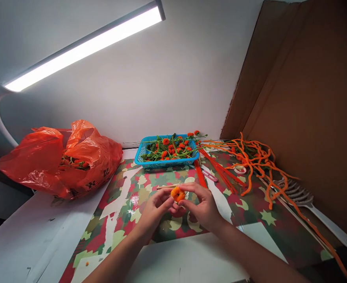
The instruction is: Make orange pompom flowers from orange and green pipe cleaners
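ring [178, 193] in both hands, in front of the basket [173, 163]

head view: the fuzzy orange ring is between the left hand [155, 202] and the right hand [201, 204], on the near side of the basket. the fingers of both hands are drawn in narrow, holding the ring from its two sides. a thin stick [166, 187] shows just beyond the left fingers; i cannot tell whether they touch it. the basket holds red-orange flowers [181, 146] on green stems. left of the basket is a bag [102, 161] with more inside; above and left, a lit lamp [87, 47]. right of the basket, red strips [219, 169] and tangled orange strands [250, 157] lie on the patterned surface [259, 220], with a pink clip [210, 175] among them.
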Demonstrator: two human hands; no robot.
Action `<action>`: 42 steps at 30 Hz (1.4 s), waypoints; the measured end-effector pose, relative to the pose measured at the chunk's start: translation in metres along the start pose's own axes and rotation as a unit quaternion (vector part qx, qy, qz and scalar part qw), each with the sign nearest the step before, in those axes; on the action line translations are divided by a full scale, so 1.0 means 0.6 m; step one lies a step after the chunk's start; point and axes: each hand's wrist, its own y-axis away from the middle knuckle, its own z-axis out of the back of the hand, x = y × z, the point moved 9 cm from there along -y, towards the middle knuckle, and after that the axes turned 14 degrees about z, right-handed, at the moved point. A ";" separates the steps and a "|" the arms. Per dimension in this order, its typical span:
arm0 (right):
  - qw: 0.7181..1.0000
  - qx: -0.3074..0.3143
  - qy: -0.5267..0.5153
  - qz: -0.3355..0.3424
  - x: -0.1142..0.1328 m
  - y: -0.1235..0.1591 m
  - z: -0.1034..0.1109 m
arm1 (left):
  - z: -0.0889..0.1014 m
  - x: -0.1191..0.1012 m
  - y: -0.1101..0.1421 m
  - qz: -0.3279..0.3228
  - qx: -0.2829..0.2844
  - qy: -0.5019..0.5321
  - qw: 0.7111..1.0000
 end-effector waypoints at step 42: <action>0.935 0.121 0.300 0.144 0.018 0.001 -0.033 | 0.017 -0.022 0.025 -0.054 -0.168 -0.108 0.978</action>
